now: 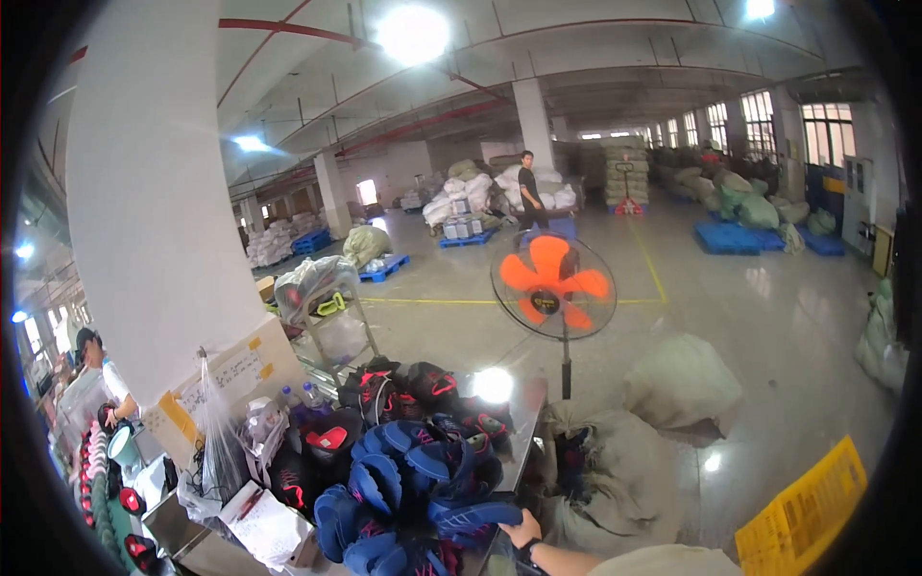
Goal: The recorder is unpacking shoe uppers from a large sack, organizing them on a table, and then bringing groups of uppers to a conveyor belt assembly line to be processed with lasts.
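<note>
A heap of navy blue shoes (pixel 375 485) with pink-red trim lies at the corner of a table. My right hand (pixel 521 531), a dark band at its wrist, reaches in from the lower right. Its fingers are closed on the end of a blue shoe (pixel 473 518) at the heap's right edge. Behind the blue ones sit black shoes (pixel 375 389) with red parts. A black shoe with a red insole (pixel 329 439) stands to their left. My left hand does not show.
An orange-bladed fan (pixel 554 281) stands beyond the table. Woven sacks (pixel 619 470) lie right of the table, near a yellow sheet (pixel 805 509). A white pillar (pixel 158 192) rises at left. One person (pixel 529 187) stands far back; another (pixel 110 379) works at left beside a shoe line.
</note>
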The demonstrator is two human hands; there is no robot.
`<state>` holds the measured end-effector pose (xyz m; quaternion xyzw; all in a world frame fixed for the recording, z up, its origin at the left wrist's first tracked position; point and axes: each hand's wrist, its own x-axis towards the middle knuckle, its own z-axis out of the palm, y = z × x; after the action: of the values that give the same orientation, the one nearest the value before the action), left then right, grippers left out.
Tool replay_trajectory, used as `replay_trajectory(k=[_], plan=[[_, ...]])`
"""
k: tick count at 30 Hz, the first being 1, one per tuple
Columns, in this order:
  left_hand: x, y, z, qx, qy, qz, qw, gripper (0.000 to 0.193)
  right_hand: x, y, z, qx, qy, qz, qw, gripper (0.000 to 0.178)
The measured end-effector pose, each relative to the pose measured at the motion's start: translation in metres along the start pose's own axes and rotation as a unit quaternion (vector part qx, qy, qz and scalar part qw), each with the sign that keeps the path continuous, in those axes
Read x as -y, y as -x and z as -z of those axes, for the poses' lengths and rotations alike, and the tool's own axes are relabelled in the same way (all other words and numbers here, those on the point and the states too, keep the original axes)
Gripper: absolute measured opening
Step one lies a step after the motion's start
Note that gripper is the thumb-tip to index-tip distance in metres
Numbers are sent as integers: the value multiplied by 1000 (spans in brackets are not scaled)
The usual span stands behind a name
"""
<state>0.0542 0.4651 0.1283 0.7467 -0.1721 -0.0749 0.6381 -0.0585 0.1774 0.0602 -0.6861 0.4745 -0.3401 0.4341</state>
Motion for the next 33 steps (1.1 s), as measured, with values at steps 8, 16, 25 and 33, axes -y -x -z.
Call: replay_trajectory(k=[8, 16, 25, 33], plan=[[18, -22, -1, 2, -158, -82, 984, 76, 27, -83, -22, 170, -199, -150, 954, 50], [-75, -21, 64, 66, -180, -66, 979, 73, 26, -80, -28, 136, -105, 10, 985, 39], [-78, -19, 120, 60, -173, -62, 981, 63, -28, -58, -21, 108, -32, 33, 993, 55], [-105, -82, 117, 114, -342, -123, 925, 62, 20, -78, -3, 188, -24, 147, 971, 60]])
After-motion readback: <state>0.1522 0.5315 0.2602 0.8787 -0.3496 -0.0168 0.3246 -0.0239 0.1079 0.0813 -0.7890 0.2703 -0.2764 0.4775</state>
